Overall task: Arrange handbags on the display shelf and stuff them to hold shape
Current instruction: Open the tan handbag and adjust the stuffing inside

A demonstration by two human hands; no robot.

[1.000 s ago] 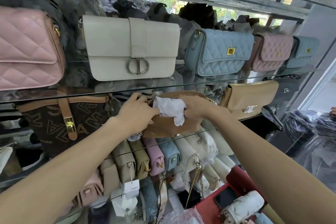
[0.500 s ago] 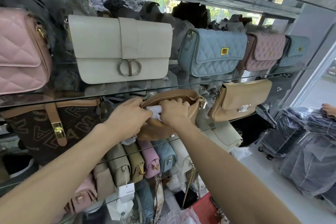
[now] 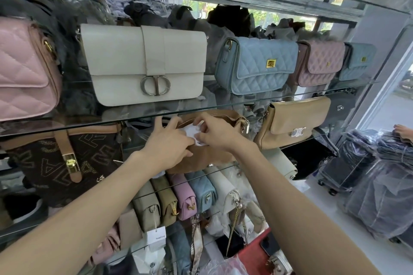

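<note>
The glass display shelf carries a row of finished handbags on its upper level: a cream flap bag, a blue quilted bag and further quilted bags to either side. On the level below, between a dark brown lettered bag and a beige flap bag, sits the tan handbag, upright with its zipped mouth open just under the upper glass edge. The body appears soft and unstructured; judged from its slumped sides, it is light and will collapse if gripped mid-panel, so support is best taken at the mouth rim or the base. The left hand rests against the front of the mouth with fingers spread, some reaching over the rim, and appears to hold the opening wide. The right hand, close beside it, pinches the white stuffing paper and presses it into the opening. The paper is thin, crushable and weightless; it should be packed in small pushes toward the corners. Part of the wad is visible above the rim, so filling appears incomplete.
</note>
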